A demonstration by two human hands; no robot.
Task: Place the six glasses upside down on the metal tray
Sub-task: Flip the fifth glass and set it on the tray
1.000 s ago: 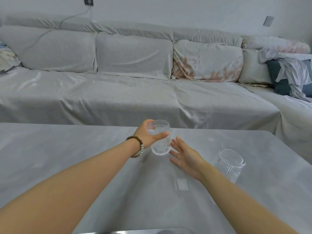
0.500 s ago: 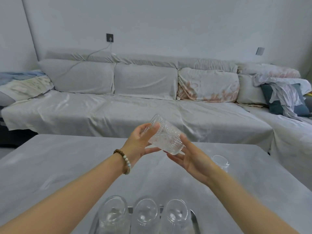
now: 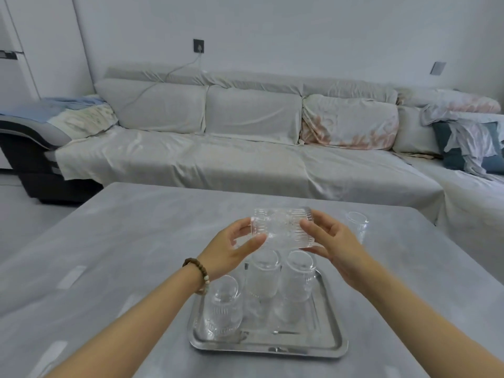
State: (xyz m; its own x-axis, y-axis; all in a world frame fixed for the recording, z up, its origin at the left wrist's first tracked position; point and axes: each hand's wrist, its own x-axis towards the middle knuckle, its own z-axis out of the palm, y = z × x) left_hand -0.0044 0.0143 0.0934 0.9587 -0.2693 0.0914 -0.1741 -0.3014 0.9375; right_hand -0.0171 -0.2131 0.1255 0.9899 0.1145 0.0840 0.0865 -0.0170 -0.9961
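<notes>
Head view: both hands are holding one clear ribbed glass (image 3: 282,231) in the air, lying roughly on its side, blurred by motion. It is hovering above the far end of the rectangular shiny metal tray (image 3: 331,339). The left hand (image 3: 231,251) is gripping the glass's left end, fingers on the far side and thumb across the near side. The right hand (image 3: 331,242) is gripping the right end, fingers spread, thumb running under the glass. Which end is the rim: cannot tell through the blur.

The tray is sitting on the grey matte surface (image 3: 122,241), near the viewer. Three clear ribbed glasses are standing upside down on it: the left one (image 3: 222,309) is sitting nearer the viewer, the middle one (image 3: 261,279) and the right one (image 3: 298,279) are sitting side by side, close together, further back. The tray's near strip is lying bare.

One more clear glass (image 3: 357,226) is standing on the surface beyond the right hand, off the tray and apart from it. Its orientation is hard to read.

A brown and pale bead bracelet (image 3: 197,274) is sitting on the left wrist. Both forearms are bare.

Beyond the surface, a long sofa under a pale grey cloth cover (image 3: 218,156) is running along the wall.
</notes>
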